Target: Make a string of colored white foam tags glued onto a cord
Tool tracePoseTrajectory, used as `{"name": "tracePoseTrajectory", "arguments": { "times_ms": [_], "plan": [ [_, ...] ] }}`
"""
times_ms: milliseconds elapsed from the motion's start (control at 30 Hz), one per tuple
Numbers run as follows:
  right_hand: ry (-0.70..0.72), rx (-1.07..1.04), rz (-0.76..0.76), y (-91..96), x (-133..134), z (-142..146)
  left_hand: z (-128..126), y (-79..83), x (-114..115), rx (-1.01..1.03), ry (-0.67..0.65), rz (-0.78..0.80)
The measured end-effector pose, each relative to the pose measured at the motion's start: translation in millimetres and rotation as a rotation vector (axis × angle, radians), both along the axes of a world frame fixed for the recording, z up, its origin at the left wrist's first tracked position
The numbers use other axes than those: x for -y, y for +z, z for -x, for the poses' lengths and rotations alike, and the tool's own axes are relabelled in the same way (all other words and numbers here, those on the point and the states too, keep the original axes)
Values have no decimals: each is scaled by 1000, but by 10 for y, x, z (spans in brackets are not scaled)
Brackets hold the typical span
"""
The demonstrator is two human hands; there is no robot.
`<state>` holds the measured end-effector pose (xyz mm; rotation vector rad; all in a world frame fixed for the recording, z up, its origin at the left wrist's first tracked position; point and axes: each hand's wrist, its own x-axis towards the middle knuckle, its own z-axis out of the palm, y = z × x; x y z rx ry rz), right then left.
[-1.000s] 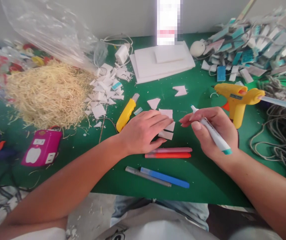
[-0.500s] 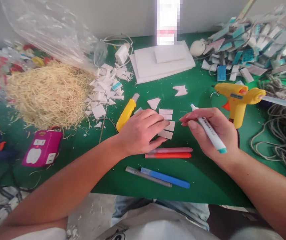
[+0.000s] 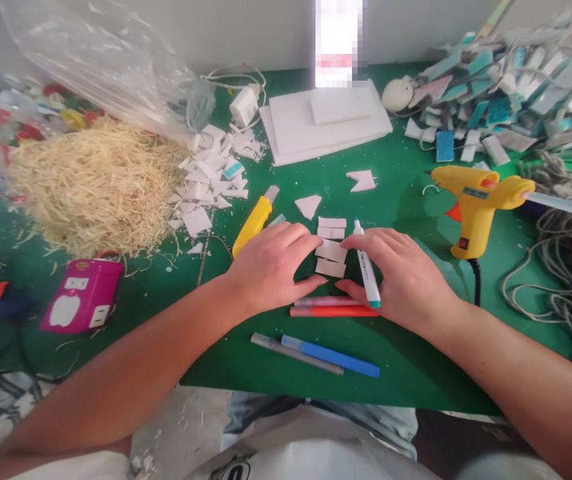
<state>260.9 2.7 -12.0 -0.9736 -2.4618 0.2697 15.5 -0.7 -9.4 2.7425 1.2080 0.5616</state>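
Observation:
My left hand (image 3: 275, 272) rests on the table with thumb and fingers apart, its fingertips at the left ends of several small white foam pieces (image 3: 332, 251) set in a column. From the other side, my right hand (image 3: 400, 277) reaches to their right ends with thumb and index finger spread. A white marker (image 3: 367, 272) with a teal end is held among the right hand's fingers. Under that hand lie a pink marker (image 3: 323, 302) and a red marker (image 3: 333, 311). Nearer me are a blue marker (image 3: 331, 355) and a grey marker (image 3: 296, 353).
A yellow utility knife (image 3: 253, 225) lies beyond my left hand, near white scraps (image 3: 206, 177) and a straw heap (image 3: 96, 187). Right of my right hand stands a yellow glue gun (image 3: 476, 207). White foam sheets (image 3: 286, 127) lie at the back, a magenta power box (image 3: 83, 297) at left.
My right hand has moved left and down to the white pieces, still carrying the marker, which now stands more upright. My left hand has shifted slightly left, with its fingers drawn back from the pieces.

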Motion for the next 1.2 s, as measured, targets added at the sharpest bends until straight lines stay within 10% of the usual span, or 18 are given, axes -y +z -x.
{"name": "tracePoseTrajectory", "arguments": {
  "times_ms": [1200],
  "plan": [
    [45,-9,-29,-11,5,22,-18,-54,33,61,-104,-52]
  ]
}}
